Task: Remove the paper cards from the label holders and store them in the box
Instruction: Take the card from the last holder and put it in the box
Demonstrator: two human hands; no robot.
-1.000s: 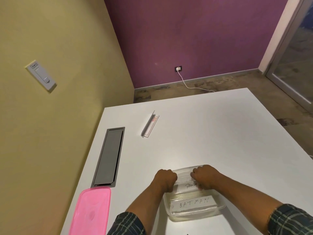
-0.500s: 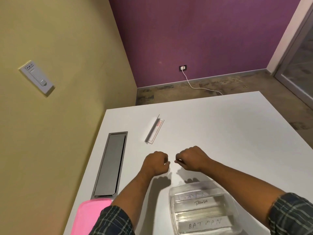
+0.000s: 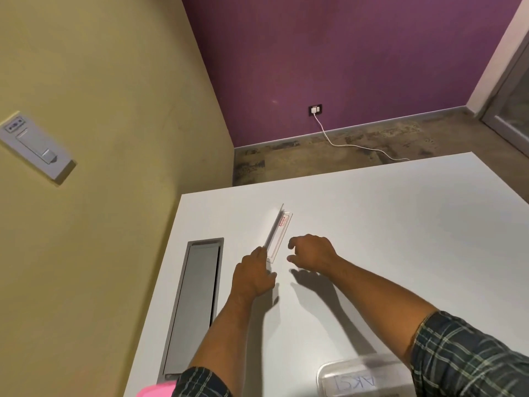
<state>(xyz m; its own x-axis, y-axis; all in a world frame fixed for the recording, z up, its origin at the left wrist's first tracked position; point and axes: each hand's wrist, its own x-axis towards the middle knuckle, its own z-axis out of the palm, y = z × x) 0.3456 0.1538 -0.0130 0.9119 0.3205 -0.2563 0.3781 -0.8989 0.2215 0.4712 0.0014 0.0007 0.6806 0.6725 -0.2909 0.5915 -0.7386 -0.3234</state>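
Label holders are the business of this step, and one of them is about to be picked up: on the white worktop [image 3: 386, 224] both hands reach toward a single clear label holder [image 3: 278, 233] lying well away from the box [image 3: 363, 378], whose clear rim shows at the bottom edge with written cards already inside. The left hand [image 3: 253, 275] lies low, its fingers extended and its fingertip touching or just short of the near end of the holder; which one cannot be told. The right hand [image 3: 312, 250] hovers just beside the holder's right edge, fingers loosely curled and spread, pinching nothing. Judging by this, the next move calls for steadying the holder with one hand and sliding the card out with the other. The holder is a long, narrow strip of transparent plastic with a raised back lip, set at a slant, holding a white card [image 3: 282, 227] with a small red mark [image 3: 282, 219] near its far end.
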